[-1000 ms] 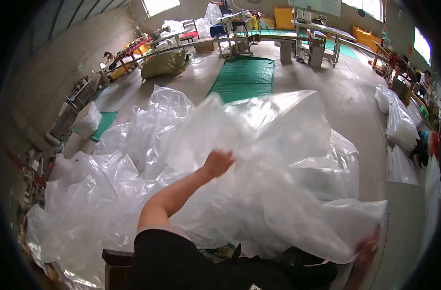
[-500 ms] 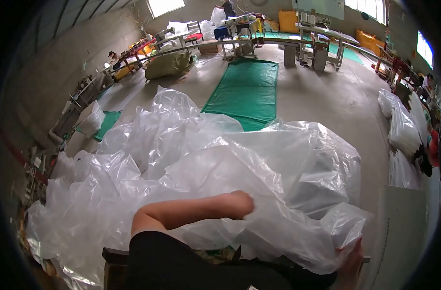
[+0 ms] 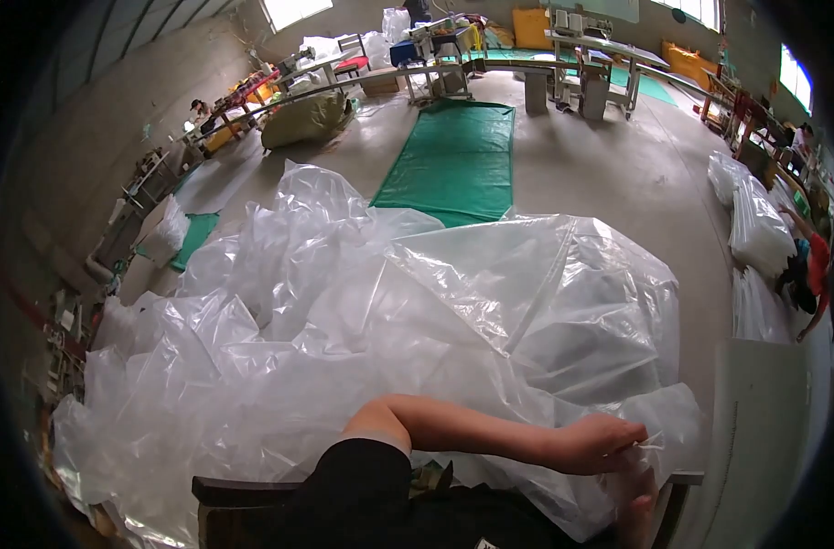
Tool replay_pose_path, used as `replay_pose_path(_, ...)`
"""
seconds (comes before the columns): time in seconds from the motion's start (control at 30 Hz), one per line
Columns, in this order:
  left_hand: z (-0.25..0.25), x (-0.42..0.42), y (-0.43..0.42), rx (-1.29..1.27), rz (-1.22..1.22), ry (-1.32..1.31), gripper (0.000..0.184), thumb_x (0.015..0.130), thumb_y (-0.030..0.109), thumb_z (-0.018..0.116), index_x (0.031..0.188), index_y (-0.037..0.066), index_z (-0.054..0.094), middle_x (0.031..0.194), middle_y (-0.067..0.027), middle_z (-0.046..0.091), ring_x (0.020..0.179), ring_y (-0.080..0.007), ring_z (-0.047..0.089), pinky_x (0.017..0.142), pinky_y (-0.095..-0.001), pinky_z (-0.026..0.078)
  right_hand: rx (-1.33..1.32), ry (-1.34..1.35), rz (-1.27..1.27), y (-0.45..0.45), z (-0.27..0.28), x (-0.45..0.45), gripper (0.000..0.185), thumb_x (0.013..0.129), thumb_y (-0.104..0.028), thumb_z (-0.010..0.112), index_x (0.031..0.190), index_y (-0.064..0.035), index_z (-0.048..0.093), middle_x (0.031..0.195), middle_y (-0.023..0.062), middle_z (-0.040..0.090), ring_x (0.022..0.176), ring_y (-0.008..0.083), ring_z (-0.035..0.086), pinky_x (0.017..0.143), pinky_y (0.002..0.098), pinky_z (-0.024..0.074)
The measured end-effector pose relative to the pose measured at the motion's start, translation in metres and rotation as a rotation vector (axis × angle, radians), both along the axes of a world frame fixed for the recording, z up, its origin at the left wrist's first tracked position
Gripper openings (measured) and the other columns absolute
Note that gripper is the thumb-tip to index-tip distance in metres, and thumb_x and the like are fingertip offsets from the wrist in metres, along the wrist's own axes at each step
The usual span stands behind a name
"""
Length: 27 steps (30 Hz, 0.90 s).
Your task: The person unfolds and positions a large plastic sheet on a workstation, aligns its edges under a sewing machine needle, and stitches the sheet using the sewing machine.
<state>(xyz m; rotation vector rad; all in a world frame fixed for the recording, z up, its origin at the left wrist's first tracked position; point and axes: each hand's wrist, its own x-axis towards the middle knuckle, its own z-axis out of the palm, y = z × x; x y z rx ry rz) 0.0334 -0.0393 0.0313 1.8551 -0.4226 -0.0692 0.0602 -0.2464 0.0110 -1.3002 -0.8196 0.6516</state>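
A large heap of clear plastic sheeting (image 3: 453,302) is spread in front of me, crumpled on the left and smoother on the right. My left hand (image 3: 600,444) reaches across my body to the right. Its fingers are closed in a pinch on the sheeting's near right edge, where a thin whitish bit shows at the fingertips. Just below it, close to my body, is my right hand (image 3: 634,501). It is next to the same edge, blurred and partly behind film, so its grip is unclear.
A dark wooden edge (image 3: 243,492) lies close in front of me. Beyond the heap, a green mat (image 3: 453,160) covers part of the floor. Benches with sewing machines (image 3: 581,41) stand farther back. Stacked plastic bundles (image 3: 760,224) and a person in red (image 3: 817,270) are at right.
My left hand has moved right and down from the sheeting's middle to its near right edge, beside my right hand. My right hand has shifted slightly left. The view has shifted a little.
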Motion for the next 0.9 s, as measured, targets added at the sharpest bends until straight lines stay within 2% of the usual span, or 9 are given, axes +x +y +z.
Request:
replay_pose_path(0.07,-0.013,0.000,-0.002,0.075,0.105,-0.123,0.025,0.078,0.015,0.058,0.098,0.004,0.047,0.082,-0.0143,0.057,0.077,-0.0356,0.057,0.066,-0.0410,0.045,0.037,0.466,-0.091,-0.005,-0.027,0.011,0.089,0.081,-0.068,0.041,0.132,0.0038,0.032,0.133,0.0126,0.039,0.122,0.0247,0.038,0.100,0.0400,0.0303)
replay_pose_path(0.13,-0.024,-0.006,-0.005,0.199,0.067,-0.151,0.023,0.079,0.016,0.057,0.095,0.004,0.046,0.081,-0.0145,0.056,0.076,-0.0359,0.057,0.065,-0.0420,0.045,-0.031,0.471,-0.147,0.001,-0.041,0.019,0.092,0.079,-0.074,0.033,0.134,0.0000,0.031,0.134,0.0122,0.037,0.123,0.0268,0.037,0.102,0.0425,0.0285)
replay_pose_path(0.2,-0.025,-0.011,-0.006,0.322,0.024,-0.176,0.021,0.079,0.017,0.056,0.092,0.005,0.046,0.081,-0.0146,0.056,0.075,-0.0363,0.057,0.063,-0.0431,0.044,0.001,0.546,-0.504,0.010,-0.062,0.031,0.085,0.084,-0.070,0.028,0.136,-0.0035,0.030,0.134,0.0121,0.038,0.123,0.0288,0.036,0.103,0.0436,0.0279)
replay_pose_path(0.33,-0.030,-0.029,-0.006,0.312,-0.101,-0.221,0.020,0.080,0.022,0.056,0.087,0.006,0.045,0.077,-0.0139,0.054,0.075,-0.0328,0.057,0.060,-0.0419,0.044,0.367,0.639,-0.443,-0.008,-0.102,0.075,0.063,0.092,-0.052,0.035,0.134,-0.0046,0.033,0.132,0.0115,0.042,0.118,0.0275,0.044,0.100,0.0412,0.0329)
replay_pose_path(0.53,-0.042,-0.042,-0.009,0.427,-0.358,-0.194,0.034,0.080,0.035,0.059,0.091,0.005,0.050,0.082,-0.0117,0.057,0.081,-0.0305,0.058,0.062,-0.0408,0.045,0.292,0.909,-0.610,-0.029,-0.097,0.102,0.052,0.094,-0.035,0.041,0.134,-0.0025,0.033,0.128,0.0130,0.044,0.114,0.0268,0.046,0.099,0.0388,0.0354)
replay_pose_path(0.57,-0.038,-0.039,-0.009,0.427,-0.357,-0.194,0.034,0.080,0.035,0.059,0.091,0.005,0.050,0.082,-0.0117,0.057,0.081,-0.0305,0.058,0.062,-0.0408,0.045,0.291,0.909,-0.610,-0.032,-0.099,0.102,0.052,0.094,-0.035,0.041,0.134,-0.0025,0.033,0.128,0.0130,0.044,0.114,0.0268,0.046,0.099,0.0388,0.0354)
replay_pose_path(0.63,-0.014,-0.026,-0.001,0.537,-0.387,-0.132,0.038,0.079,0.041,0.061,0.088,0.005,0.052,0.082,-0.0126,0.057,0.082,-0.0298,0.059,0.063,-0.0405,0.046,0.017,0.385,-0.643,-0.029,-0.077,0.090,0.048,0.094,-0.029,0.044,0.132,-0.0014,0.035,0.125,0.0124,0.048,0.112,0.0233,0.047,0.095,0.0350,0.0374)
replay_pose_path(0.8,0.017,0.029,0.034,0.466,-0.007,-0.430,0.039,0.078,0.037,0.063,0.097,0.004,0.052,0.103,-0.0137,0.051,0.097,-0.0295,0.051,0.073,-0.0400,0.048,-0.056,0.202,-0.692,-0.018,-0.027,0.073,0.044,0.095,-0.025,0.044,0.131,-0.0026,0.036,0.122,0.0116,0.049,0.108,0.0215,0.049,0.093,0.0326,0.0394)
replay_pose_path(0.9,0.030,0.070,0.059,0.518,0.189,-0.415,0.051,0.076,0.029,0.067,0.114,0.001,0.047,0.120,-0.0171,0.045,0.113,-0.0322,0.043,0.091,-0.0427,0.041,-0.156,0.059,-0.695,-0.021,-0.023,0.075,0.043,0.094,-0.023,0.046,0.131,-0.0035,0.036,0.121,0.0113,0.049,0.106,0.0215,0.050,0.093,0.0321,0.0399)
